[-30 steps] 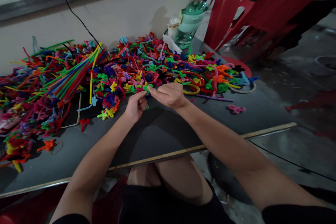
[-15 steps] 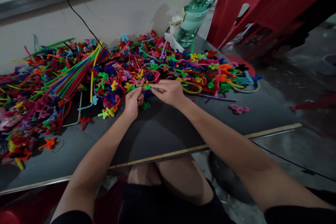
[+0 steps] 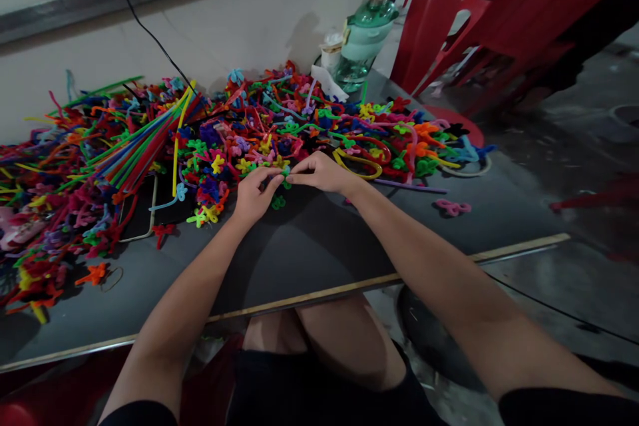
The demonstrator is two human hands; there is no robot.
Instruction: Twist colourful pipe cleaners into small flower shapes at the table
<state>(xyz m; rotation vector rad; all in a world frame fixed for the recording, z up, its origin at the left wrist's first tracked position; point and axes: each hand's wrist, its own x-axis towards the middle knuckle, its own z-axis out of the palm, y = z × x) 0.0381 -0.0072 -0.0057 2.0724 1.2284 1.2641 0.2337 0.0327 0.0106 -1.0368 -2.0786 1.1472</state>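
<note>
Fingertips of the left hand (image 3: 255, 192) and right hand (image 3: 322, 174) were brought together, pinched on a small green fuzzy pipe-cleaner piece (image 3: 285, 174) at frame centre, lowered from earlier toward the dark grey tabletop (image 3: 309, 246).

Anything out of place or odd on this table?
Mostly a messy pile of pipe cleaners. One pink twist lies apart from the pile at the right, and a phone sits half buried under it. Both hands, left and right, pinch a green piece.
</note>
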